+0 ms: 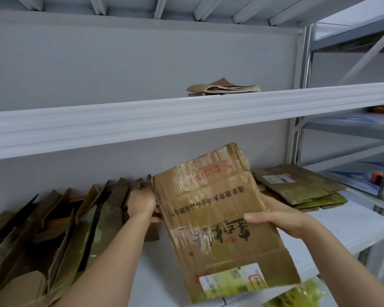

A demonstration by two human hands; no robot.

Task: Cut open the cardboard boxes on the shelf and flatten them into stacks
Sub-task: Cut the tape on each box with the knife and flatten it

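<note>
Both hands hold one flattened box (222, 220) above the white lower shelf (346, 227). The right hand (284, 220) clamps the box's right edge, thumb laid across the printed front face and fingers behind it. The left hand (142, 203) grips the opposite, left edge; its fingers curl round that edge and are partly hidden behind the board.

The box is a flat brown panel with its broad face toward the camera. Its long axis runs from the near end, low and to the right of the grips, up to the far end, which leans slightly left and reaches toward the upper shelf beam (186, 120). The black and red printing on it reads upside down. A white and yellow label (233, 282) sits on the near end, below both grips, and clear tape crosses the face between them.

Just below the near end, a yellow-green wrapper (297, 295) lies at the frame's lower right; what it is cannot be told.

Left of the left grip, a row of cardboard pieces (60, 220) stands on edge, leaning, and crowds against the left wrist and forearm. Right of and beyond the right grip, a low stack of flat boxes (297, 185) lies on the lower shelf, apart from the held box.

Above and beyond both grips, past the beam, a folded brown sheet pile (226, 87) rests on the upper shelf. Farther right stands a second grey rack (341, 127).
</note>
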